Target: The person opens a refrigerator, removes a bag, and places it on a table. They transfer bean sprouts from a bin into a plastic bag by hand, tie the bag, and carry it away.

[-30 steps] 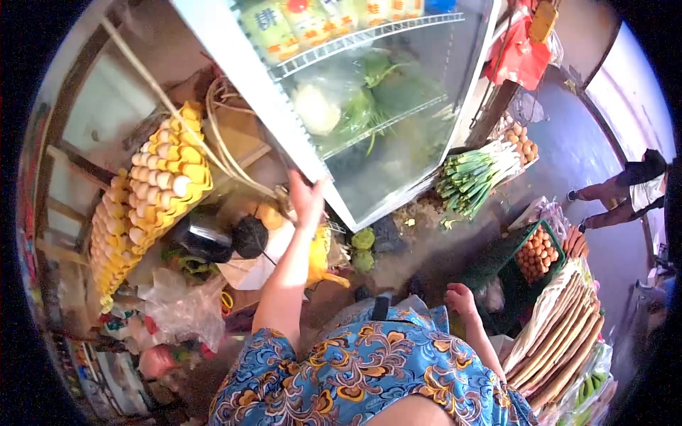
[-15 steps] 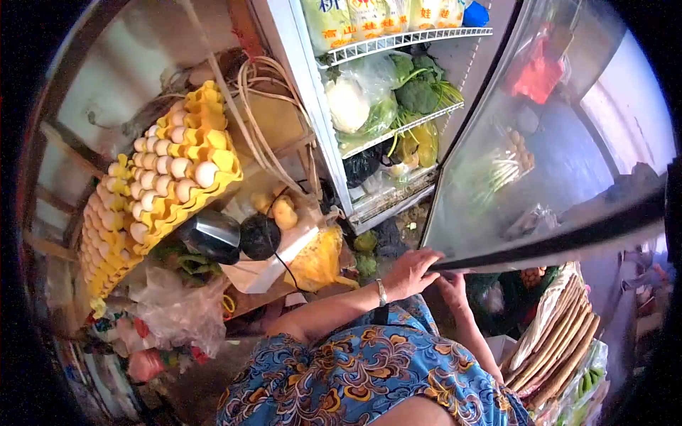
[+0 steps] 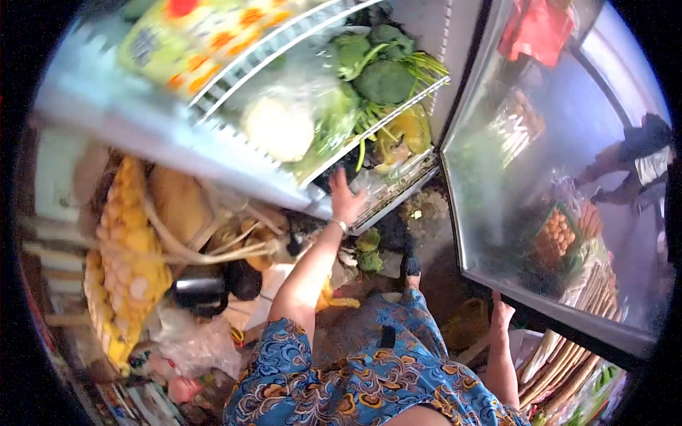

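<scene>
My left hand [image 3: 347,199] reaches into the lower part of the glass-door fridge, its fingers spread and nothing in them. Just beyond its fingertips is a dark bag [image 3: 328,175], and a yellowish bag of produce [image 3: 406,138] lies to its right. On the wire shelf above sit a bagged white cauliflower [image 3: 277,132] and several heads of broccoli [image 3: 383,80]. My right hand [image 3: 502,311] is at the lower edge of the swung-out glass door [image 3: 490,213], gripping it, with the fingertips hidden behind the frame.
Yellow trays of eggs [image 3: 128,248] lean at the left, near a black container [image 3: 202,292] and clear plastic bags [image 3: 199,341]. Green vegetables [image 3: 369,252] lie on the floor by the fridge. Long brown yams or sticks [image 3: 568,351] stand at the lower right.
The door has swung wider to the right with my right hand on its edge. My left hand has let go of the door and moved left into the fridge. The view has shifted closer to the shelves.
</scene>
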Demonstrator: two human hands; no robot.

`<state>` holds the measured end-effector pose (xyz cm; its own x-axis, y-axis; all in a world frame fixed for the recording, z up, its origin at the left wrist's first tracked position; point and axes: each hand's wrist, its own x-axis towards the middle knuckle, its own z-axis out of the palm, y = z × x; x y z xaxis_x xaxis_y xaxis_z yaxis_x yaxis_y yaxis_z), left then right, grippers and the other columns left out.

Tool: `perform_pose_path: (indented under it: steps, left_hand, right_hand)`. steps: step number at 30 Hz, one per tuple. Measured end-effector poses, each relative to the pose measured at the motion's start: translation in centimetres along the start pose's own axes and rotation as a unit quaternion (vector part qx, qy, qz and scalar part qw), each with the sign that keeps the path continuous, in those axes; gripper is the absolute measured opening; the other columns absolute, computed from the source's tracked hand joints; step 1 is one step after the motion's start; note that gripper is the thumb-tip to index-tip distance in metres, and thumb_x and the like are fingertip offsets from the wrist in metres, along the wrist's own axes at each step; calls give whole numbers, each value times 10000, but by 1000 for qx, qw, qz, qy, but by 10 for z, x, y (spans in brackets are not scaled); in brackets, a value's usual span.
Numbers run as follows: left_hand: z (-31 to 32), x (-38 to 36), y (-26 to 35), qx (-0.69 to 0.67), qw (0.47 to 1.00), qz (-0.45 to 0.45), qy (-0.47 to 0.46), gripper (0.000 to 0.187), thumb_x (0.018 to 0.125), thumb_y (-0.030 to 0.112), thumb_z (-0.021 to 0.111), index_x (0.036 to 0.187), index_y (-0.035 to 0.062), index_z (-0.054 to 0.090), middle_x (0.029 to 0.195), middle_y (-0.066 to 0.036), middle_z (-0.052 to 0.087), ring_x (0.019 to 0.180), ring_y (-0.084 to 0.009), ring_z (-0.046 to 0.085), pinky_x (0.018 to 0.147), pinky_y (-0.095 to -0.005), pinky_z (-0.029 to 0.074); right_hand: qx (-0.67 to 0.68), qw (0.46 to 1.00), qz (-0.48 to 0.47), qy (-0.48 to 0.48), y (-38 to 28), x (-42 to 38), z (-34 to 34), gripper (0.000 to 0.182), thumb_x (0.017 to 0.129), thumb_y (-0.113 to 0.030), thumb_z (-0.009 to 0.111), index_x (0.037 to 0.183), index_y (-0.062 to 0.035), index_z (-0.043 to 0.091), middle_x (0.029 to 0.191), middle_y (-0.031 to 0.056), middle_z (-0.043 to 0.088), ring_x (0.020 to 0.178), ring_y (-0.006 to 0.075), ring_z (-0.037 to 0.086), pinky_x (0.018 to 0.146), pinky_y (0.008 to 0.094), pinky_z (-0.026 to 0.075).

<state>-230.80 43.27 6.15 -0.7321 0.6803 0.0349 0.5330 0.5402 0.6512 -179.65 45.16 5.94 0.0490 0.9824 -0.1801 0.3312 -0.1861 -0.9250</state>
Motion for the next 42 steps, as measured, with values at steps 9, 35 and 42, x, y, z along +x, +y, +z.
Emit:
perform_pose_path:
  steps: [9, 35, 42]
  left_hand:
    - [70, 177, -133, 218, 969, 96, -71, 400, 905, 471, 528, 992, 106, 665, 1082, -163, 667, 1054, -355, 608, 949, -489, 453]
    - [-46, -17, 5, -11, 1000, 28, 7, 375, 980, 272, 540, 1042, -95, 578, 640, -136, 473, 581, -236, 420, 564, -399, 362]
    - [-86, -64, 50, -96, 993, -48, 47, 277, 962, 173, 562, 1106, -62, 596, 869, -183, 667, 777, -176, 588, 758, -340, 471]
  right_hand:
    - [-138, 983, 115, -27, 23, 14, -47, 643, 835, -303, 733, 1355, -24, 480, 1347, 105, 488, 1254, 237, 434, 1102, 379, 293]
    - [-190, 944, 266, -48, -3, 21, -48, 548, 822, -285, 729, 1276, -58, 523, 1119, 59, 558, 1021, 203, 525, 915, 358, 444]
    - [-184, 982, 9, -35, 82, 29, -61, 455, 828, -280, 701, 1199, -65, 549, 1003, 15, 535, 872, 143, 505, 783, 327, 460]
